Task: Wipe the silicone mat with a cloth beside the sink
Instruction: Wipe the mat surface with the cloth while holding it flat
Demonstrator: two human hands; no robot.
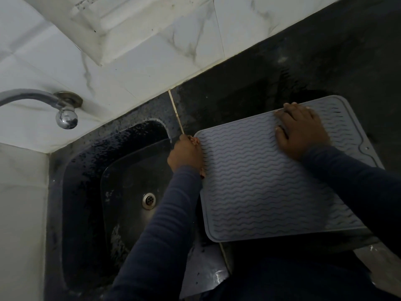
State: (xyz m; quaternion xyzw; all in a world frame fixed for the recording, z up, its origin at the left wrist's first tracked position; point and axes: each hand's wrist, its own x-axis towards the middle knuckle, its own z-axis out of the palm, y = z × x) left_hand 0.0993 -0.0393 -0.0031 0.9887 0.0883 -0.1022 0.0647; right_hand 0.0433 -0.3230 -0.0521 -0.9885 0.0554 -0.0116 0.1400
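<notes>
We had the silicone mat (271,187) flat on the worktop (238,94) beside the sink (86,170). Our right hand (301,131) pressed it, fingers spread; our left hand (185,154) gripped the cloth (196,141) at its sink-side edge. Wiping seemed barely begun.

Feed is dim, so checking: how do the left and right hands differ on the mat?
The left hand grips a pinkish cloth at the mat's left edge; the right hand holds nothing. The left is curled; the right's fingers lie flat, spread near the far edge. Both meet the mat.
</notes>
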